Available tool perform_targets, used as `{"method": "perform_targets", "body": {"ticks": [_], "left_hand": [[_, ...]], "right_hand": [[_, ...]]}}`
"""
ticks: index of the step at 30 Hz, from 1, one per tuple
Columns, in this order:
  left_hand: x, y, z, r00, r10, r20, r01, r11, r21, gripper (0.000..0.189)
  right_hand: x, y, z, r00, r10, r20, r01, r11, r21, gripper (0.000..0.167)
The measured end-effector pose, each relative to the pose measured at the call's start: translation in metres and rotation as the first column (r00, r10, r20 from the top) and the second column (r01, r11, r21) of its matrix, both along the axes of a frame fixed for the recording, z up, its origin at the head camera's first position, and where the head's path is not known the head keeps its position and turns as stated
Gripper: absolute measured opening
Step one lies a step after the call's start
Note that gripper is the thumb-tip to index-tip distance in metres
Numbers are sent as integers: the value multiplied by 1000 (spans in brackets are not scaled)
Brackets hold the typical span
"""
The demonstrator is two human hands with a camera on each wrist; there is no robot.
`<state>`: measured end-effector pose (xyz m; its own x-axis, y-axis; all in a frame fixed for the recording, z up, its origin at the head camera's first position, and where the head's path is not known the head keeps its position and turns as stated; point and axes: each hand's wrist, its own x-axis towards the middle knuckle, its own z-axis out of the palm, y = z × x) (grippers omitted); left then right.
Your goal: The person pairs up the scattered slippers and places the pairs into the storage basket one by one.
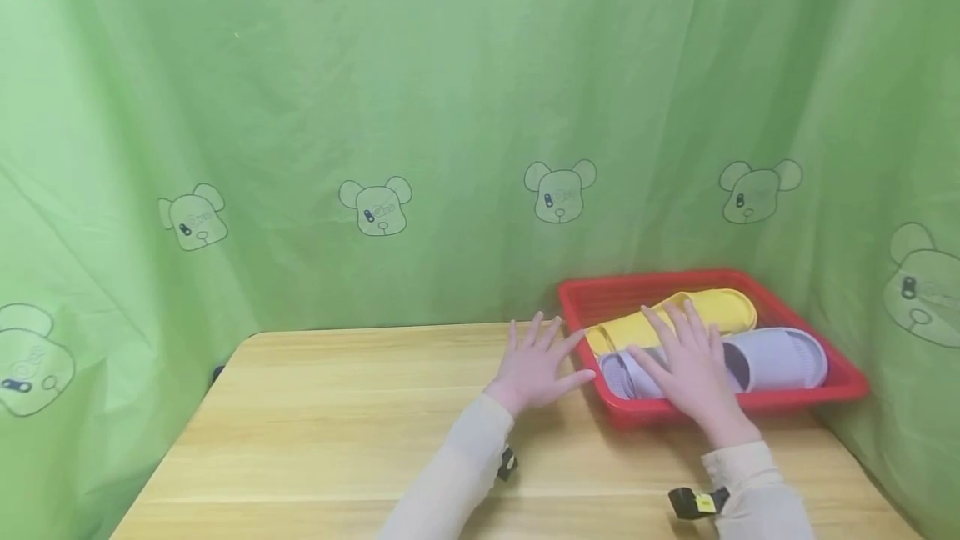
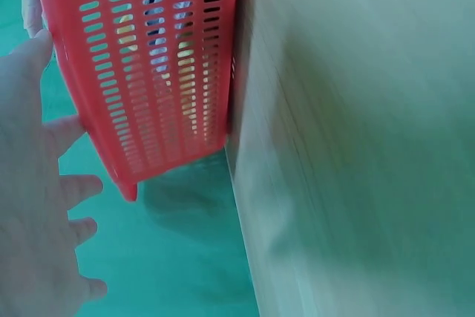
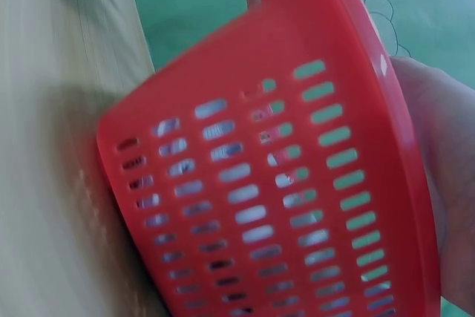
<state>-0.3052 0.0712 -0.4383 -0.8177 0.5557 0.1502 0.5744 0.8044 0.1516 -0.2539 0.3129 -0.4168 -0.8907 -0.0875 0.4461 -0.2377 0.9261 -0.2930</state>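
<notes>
A red plastic basket [image 1: 840, 382] with slotted walls stands at the right end of the wooden table. In it lie a yellow slipper [image 1: 727, 309] at the back and a lavender slipper [image 1: 783, 357] at the front, toes to the right. My left hand [image 1: 534, 369] is spread at the basket's left rim, its fingertips right at the edge. In the left wrist view, the fingers [image 2: 78, 189] are straight and apart. My right hand [image 1: 697, 365] is over the basket's front side, fingers extended, covering the middle of the lavender slipper; beyond the rim in the right wrist view, it is partly hidden.
The wooden table [image 1: 322, 423] extends left of the basket. A green curtain [image 1: 465, 107] with printed bear heads hangs behind the table and along both sides. A black strap device [image 1: 697, 504] sits at the right wrist, and another [image 1: 507, 463] at the left.
</notes>
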Motion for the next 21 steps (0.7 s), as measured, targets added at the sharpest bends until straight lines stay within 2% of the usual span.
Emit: {"method": "perform_targets", "body": {"ticks": [10, 21], "left_hand": [[13, -24, -5, 999, 43, 14, -43, 999, 24, 71], [22, -49, -1, 996, 92, 8, -92, 994, 55, 72]], "right_hand": [[-5, -28, 3, 999, 48, 16, -48, 999, 3, 69], [-13, -57, 2, 995, 101, 8, -101, 995, 15, 67]]}}
